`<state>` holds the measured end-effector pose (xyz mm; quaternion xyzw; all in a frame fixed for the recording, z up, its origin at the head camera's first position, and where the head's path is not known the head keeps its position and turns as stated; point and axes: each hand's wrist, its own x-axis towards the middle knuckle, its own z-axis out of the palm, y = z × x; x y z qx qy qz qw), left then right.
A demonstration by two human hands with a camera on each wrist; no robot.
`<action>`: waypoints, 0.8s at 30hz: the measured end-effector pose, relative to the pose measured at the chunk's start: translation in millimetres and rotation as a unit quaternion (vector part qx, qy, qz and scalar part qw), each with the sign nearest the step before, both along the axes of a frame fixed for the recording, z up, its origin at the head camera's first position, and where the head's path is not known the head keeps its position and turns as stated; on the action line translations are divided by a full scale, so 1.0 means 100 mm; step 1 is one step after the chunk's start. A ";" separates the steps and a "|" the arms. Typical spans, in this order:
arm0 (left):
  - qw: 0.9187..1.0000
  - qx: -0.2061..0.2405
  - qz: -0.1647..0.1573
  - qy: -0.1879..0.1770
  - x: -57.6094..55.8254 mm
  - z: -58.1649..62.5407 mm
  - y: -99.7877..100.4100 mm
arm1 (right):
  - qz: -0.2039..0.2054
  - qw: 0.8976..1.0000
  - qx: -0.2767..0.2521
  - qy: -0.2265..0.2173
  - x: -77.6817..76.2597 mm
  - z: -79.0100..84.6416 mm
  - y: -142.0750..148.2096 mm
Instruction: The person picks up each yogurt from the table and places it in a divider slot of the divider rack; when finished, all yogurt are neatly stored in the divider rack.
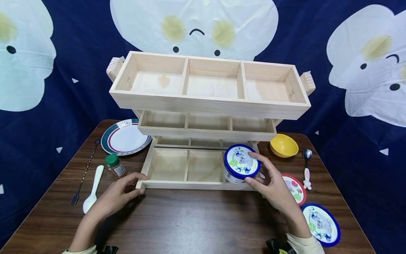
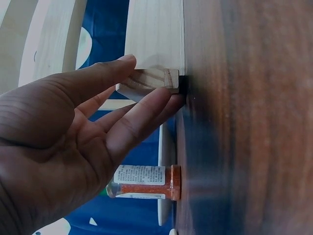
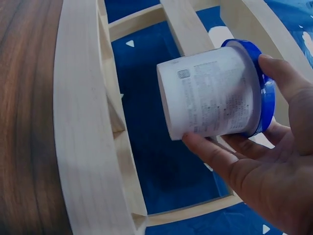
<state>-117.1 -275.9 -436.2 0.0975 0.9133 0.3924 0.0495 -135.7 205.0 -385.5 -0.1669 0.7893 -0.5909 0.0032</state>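
A tiered wooden storage box [image 1: 209, 106] with compartments stands fanned out at the middle of the table. My left hand [image 1: 118, 194] pinches the front left corner of its bottom tier [image 1: 187, 185], thumb and fingers on either side of the wood [image 2: 149, 79]. In my right hand [image 1: 274, 185] is a white plastic tub with a blue lid [image 1: 241, 163]. The tub hangs over the right compartment of the bottom tier, hiding most of it. In the right wrist view, the tub's printed side [image 3: 210, 93] is tilted, fingers around lid and base.
To the left lie a plate [image 1: 127, 137], a green-capped spice jar [image 1: 116, 165], a white spoon [image 1: 94, 190] and a long twisted stirring spoon [image 1: 85, 173]. On the right are a yellow bowl [image 1: 283, 145], a rabbit-handled spoon [image 1: 306, 169], a red-rimmed tub [image 1: 295, 189] and another blue-lidded tub [image 1: 321, 224].
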 end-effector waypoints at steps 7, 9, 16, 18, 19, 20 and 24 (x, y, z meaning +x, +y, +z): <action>1.000 0.001 0.001 0.010 0.00 0.00 0.00 | 0.023 1.000 -0.008 -0.002 -0.06 -0.06 -0.07; 1.000 0.000 0.001 0.011 0.00 -0.01 0.01 | 0.030 0.999 -0.012 -0.005 -0.06 -0.06 -0.09; 1.000 -0.004 0.000 0.009 0.01 0.00 0.01 | 0.038 0.999 -0.019 -0.004 -0.09 -0.07 -0.14; 1.000 -0.007 0.001 0.011 0.01 0.00 0.01 | 0.040 0.999 -0.021 -0.005 -0.10 -0.08 -0.16; 1.000 -0.007 0.002 0.012 0.01 0.00 0.01 | 0.041 0.999 -0.022 -0.005 -0.10 -0.08 -0.17; 1.000 -0.007 0.003 0.013 0.01 0.00 0.01 | 0.041 0.999 -0.024 -0.005 -0.11 -0.08 -0.18; 1.000 -0.006 0.001 0.013 0.01 -0.01 0.00 | 0.040 0.999 -0.028 -0.005 -0.12 -0.09 -0.20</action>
